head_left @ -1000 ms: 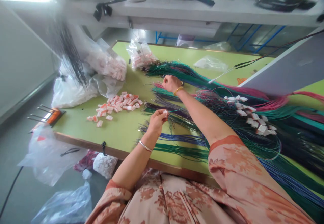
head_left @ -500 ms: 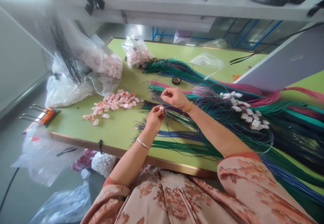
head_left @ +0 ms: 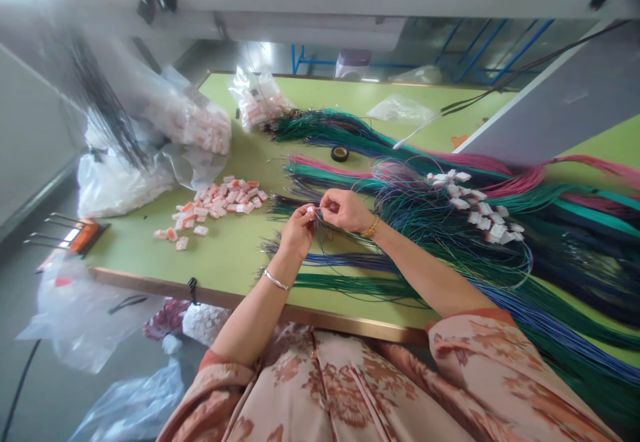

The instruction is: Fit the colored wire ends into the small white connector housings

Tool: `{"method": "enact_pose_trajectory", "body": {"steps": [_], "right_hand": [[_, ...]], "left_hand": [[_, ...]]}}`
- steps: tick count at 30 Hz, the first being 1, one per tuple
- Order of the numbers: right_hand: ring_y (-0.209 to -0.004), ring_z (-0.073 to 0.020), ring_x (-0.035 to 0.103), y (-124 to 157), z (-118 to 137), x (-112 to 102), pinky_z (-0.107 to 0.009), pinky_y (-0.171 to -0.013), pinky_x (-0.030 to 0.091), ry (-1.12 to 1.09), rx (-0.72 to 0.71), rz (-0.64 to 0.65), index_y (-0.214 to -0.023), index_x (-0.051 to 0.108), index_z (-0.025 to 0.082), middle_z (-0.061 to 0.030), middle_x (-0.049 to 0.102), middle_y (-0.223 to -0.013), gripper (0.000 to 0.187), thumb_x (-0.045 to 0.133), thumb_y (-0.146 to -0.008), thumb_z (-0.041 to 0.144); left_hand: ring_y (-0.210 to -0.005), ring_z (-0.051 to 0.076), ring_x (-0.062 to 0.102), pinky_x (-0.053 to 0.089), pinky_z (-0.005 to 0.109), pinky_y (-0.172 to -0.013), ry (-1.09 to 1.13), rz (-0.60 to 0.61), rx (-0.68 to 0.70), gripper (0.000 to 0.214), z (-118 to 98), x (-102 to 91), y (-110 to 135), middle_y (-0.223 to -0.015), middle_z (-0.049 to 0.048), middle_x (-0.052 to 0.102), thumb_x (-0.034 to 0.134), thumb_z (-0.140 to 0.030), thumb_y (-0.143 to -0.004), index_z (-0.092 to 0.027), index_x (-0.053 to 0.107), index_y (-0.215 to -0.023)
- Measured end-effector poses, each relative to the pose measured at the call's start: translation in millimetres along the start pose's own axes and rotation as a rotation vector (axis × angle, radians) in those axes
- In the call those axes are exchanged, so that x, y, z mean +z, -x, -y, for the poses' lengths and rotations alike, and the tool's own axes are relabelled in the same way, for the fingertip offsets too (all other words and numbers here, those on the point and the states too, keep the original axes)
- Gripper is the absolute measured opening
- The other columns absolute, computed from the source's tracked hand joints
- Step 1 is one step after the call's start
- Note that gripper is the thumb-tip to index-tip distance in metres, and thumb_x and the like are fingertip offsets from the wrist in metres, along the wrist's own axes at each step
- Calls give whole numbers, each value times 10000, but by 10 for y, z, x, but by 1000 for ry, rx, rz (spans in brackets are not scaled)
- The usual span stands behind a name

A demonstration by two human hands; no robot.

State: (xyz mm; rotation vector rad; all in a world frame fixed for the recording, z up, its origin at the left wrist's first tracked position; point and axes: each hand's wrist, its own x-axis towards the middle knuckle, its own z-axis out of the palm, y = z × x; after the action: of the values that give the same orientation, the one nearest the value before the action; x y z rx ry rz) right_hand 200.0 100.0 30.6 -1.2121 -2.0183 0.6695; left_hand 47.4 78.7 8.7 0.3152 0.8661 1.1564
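My left hand [head_left: 299, 232] is closed on a small white connector housing [head_left: 311, 211], pinched between thumb and fingertips. Right beside it, my right hand [head_left: 345, 210] pinches a thin wire close to the housing; whether the wire's end sits inside it I cannot tell. Thin wires hang below the fingers. Under and around both hands lie wire bundles, among them a dark bundle [head_left: 285, 207], a blue bundle [head_left: 345, 262] and a green bundle [head_left: 350, 287]. To the left is a loose pile of white and orange connector housings [head_left: 225, 199].
Housings with wires attached [head_left: 483, 212] are heaped to the right. A roll of black tape [head_left: 340, 154] lies behind my hands. Plastic bags of housings [head_left: 263, 99] stand at the back left. A pronged orange holder [head_left: 83, 239] is at the table's left end. A grey panel [head_left: 565, 102] rises at right.
My right hand has come down and left to meet the housing in my left hand. The whole view has shifted slightly.
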Motion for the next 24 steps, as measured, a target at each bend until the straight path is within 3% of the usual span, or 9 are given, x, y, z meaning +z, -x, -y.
{"method": "enact_pose_trajectory", "body": {"steps": [10, 24], "right_hand": [[-565, -95, 452, -6, 7, 13, -222, -550, 353, 77, -102, -20, -690, 581, 171, -3, 569, -666, 30, 556, -706, 176], [-541, -85, 441, 31, -122, 121, -210, -521, 367, -99, 32, -18, -704, 600, 161, 4, 579, -637, 73, 585, -700, 233]], "left_hand": [[-635, 61, 542, 421, 200, -643, -40, -19, 56, 208, 50, -55, -47, -747, -11, 635, 745, -111, -654, -156, 646, -831], [-651, 81, 563, 400, 221, -638, -191, -92, 148, 292, 119, -90, -46, -734, -2, 665, 801, -197, -567, -156, 662, -821]]}}
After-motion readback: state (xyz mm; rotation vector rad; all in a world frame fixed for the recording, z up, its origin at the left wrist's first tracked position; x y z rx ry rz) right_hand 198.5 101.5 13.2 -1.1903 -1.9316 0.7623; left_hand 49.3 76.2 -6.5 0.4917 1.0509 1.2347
